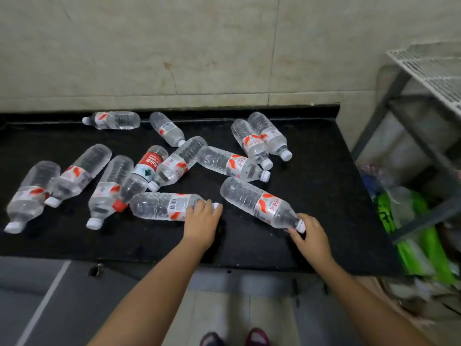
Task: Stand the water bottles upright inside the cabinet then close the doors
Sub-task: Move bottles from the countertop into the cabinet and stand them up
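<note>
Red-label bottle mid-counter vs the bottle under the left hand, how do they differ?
The red-label bottle has a red cap and a wide red band; the left-hand bottle has a white cap and a mostly white label with a barcode. The red-label bottle lies diagonally, wedged among neighbours, untouched; the left-hand bottle lies nearly crosswise with the left hand over its neck. Both are clear and lie on the black counter.

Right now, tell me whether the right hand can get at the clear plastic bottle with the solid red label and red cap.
Probably not easily. The right hand is at another bottle's cap, while the red-capped bottle lies far left, beyond the left hand, wedged among neighbouring bottles.
</note>
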### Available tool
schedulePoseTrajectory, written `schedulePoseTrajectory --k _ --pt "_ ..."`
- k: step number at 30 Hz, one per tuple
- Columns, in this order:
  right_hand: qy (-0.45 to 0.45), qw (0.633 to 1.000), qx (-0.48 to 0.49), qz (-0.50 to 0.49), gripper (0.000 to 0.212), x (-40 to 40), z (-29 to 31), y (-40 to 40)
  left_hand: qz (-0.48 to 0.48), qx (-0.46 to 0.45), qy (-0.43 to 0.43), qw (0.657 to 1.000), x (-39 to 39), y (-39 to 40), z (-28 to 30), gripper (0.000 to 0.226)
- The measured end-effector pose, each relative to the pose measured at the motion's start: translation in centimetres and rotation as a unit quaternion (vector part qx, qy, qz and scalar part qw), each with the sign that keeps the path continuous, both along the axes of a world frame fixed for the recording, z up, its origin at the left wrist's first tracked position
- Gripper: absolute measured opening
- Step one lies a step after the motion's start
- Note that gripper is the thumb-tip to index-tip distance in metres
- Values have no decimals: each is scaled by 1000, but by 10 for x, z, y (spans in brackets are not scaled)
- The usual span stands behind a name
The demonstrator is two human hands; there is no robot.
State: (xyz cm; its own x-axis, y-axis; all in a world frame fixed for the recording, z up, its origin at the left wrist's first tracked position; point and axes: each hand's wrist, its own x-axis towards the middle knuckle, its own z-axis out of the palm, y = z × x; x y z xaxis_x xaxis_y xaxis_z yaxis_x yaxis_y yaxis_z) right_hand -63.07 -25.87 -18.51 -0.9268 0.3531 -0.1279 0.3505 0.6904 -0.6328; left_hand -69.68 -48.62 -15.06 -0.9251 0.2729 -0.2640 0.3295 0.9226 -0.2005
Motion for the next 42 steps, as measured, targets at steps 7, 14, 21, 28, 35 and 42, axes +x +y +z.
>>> schedulePoseTrajectory --k 7,14,21,28,35,42 --pt "5 995 -76 -66 30 -2 3 -3 -143 -65 -19 987 -38 6 11 28" --pt "94 988 -85 -87 24 11 41 -38 -170 -32 15 985 -47 -20 47 26" --pt "222 974 -1 41 22 8 86 -89 -167 89 146 971 -19 -65 104 25" --pt "239 944 54 223 27 54 118 -110 -85 135 151 976 69 -88 116 21" --pt "173 943 50 280 27 132 135 -84 22 265 129 955 167 -74 106 27" --pt "-76 925 68 367 32 179 56 -75 126 219 -105 962 212 -52 34 27"
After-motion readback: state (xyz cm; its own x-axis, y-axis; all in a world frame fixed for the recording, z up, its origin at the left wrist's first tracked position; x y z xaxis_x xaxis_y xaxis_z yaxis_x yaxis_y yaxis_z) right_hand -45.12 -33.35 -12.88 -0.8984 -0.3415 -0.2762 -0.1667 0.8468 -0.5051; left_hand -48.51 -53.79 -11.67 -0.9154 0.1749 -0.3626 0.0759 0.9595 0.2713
